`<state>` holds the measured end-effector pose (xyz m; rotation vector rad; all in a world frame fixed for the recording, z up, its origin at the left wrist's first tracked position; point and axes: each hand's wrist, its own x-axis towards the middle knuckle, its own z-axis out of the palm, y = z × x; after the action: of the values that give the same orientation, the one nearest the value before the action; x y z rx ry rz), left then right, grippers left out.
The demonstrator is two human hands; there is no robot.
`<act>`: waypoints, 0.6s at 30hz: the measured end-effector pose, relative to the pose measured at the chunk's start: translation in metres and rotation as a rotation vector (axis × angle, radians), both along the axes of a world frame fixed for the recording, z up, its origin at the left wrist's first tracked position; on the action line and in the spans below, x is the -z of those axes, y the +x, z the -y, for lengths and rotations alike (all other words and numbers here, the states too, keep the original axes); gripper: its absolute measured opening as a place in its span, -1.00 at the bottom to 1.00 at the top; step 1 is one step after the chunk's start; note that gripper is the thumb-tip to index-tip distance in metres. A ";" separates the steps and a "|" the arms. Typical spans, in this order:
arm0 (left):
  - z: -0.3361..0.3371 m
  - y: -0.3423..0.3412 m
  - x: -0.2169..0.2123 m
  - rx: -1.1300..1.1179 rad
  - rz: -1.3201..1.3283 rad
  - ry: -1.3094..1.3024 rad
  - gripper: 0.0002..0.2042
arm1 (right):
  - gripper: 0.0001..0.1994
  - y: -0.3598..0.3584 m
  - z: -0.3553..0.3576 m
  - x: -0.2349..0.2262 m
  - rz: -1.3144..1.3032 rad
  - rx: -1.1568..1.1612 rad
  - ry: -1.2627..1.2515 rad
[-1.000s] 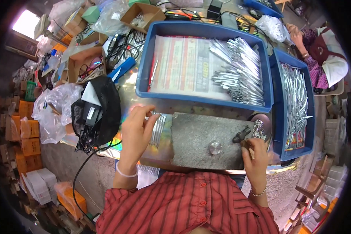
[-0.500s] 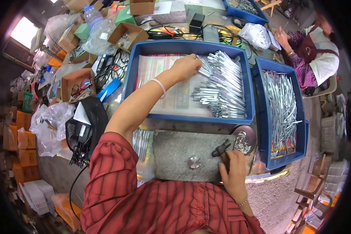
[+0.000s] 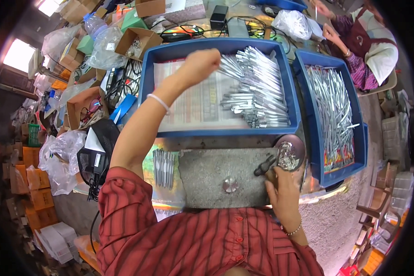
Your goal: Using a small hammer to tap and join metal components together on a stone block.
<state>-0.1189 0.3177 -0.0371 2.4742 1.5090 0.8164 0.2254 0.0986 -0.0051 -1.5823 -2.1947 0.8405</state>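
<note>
At nine o'clock sits a black mesh basket (image 3: 96,152); cardboard boxes (image 3: 134,42) and clear plastic bags (image 3: 101,39) crowd eleven o'clock; a seated person (image 3: 375,46) at one o'clock.

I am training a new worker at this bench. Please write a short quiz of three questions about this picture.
1. True or false: the left hand reaches into the big blue tray that holds the pile of silver metal strips.
2. What lies under the right hand? A) a cardboard box B) the grey stone slab C) a plastic bag
3. Fill in: the small round dish with tiny metal parts sits at the slab's far ____ corner.

Key: 1 true; 2 B; 3 right.
</note>
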 end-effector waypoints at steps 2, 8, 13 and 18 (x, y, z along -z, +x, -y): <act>0.020 0.002 -0.031 -0.117 0.183 -0.001 -0.90 | -0.68 0.005 -0.001 0.007 -0.084 0.030 0.122; 0.126 0.035 -0.113 -0.294 0.653 -0.084 -0.85 | -0.83 0.034 -0.014 0.022 -0.269 0.226 0.046; 0.214 0.055 -0.121 -0.361 0.839 -0.199 -0.91 | -0.85 0.055 -0.042 0.033 -0.184 0.296 0.146; 0.264 0.072 -0.099 -0.322 0.614 -0.406 -0.90 | -0.77 0.050 -0.058 0.045 -0.001 0.188 0.163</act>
<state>-0.0465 0.0537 0.0616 1.5243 1.6294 1.0617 0.2754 0.1565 -0.0496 -1.6743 -2.0175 0.5919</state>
